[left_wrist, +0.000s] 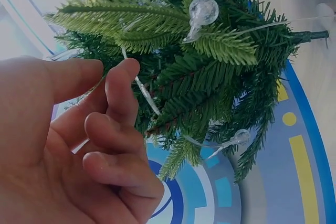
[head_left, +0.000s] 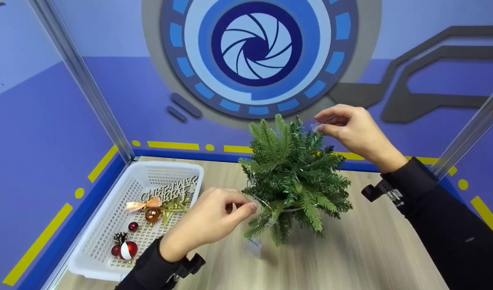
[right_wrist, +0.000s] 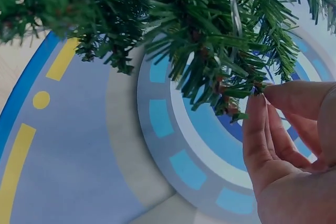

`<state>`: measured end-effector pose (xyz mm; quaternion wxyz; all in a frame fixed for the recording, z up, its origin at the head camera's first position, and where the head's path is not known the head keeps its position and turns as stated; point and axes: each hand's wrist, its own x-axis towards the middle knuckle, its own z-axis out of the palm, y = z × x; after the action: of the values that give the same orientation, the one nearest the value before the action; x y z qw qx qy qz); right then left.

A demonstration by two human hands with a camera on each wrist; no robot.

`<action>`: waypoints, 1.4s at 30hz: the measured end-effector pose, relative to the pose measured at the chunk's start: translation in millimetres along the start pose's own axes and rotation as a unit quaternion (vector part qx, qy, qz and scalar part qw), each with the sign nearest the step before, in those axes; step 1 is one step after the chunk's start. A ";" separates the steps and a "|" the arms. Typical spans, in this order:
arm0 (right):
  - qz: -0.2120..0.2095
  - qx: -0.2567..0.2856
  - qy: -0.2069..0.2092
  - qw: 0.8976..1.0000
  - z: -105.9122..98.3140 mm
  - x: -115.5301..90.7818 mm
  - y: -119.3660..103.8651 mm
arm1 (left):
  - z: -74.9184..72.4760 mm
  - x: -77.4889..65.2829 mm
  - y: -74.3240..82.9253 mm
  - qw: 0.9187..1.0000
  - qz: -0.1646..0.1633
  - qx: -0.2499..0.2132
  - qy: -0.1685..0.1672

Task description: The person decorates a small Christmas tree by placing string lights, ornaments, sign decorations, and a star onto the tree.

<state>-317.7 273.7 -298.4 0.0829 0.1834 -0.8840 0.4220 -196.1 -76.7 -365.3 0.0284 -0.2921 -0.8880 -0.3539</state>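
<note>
A small artificial Christmas tree stands on the table, with a string of clear bulb lights wound among its branches. High on the tree's right side, my right hand pinches a clear piece of the light string between thumb and fingertips. In the right wrist view, those fingertips meet right at a branch tip. My left hand hovers at the tree's lower left, fingers loosely bent. Light wire passes behind its index fingertip in the left wrist view.
Left of the tree sits a white perforated basket. In it lie a Christmas lettering sign, an orange bow, red and orange baubles, gold stars and a pinecone. A patterned wall panel rises behind.
</note>
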 end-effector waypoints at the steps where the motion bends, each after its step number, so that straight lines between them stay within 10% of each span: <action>1: 0.000 0.001 -0.001 1.000 0.1 1.4 0.7 | 1.1 0.1 -0.4 1.000 0.002 -0.003 -0.001; 23: -0.039 -0.136 0.009 0.990 4.6 11.8 12.2 | 12.6 -1.1 -6.7 0.999 0.004 -0.034 -0.015; 42: -0.041 -0.101 -0.006 0.994 -10.1 5.3 13.5 | 11.3 -1.5 -10.0 0.999 0.007 -0.035 -0.008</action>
<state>-328.0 288.0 -300.1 0.1127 0.2132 -0.9143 0.3253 -198.5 -76.0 -380.2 0.0135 -0.3024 -0.8732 -0.3820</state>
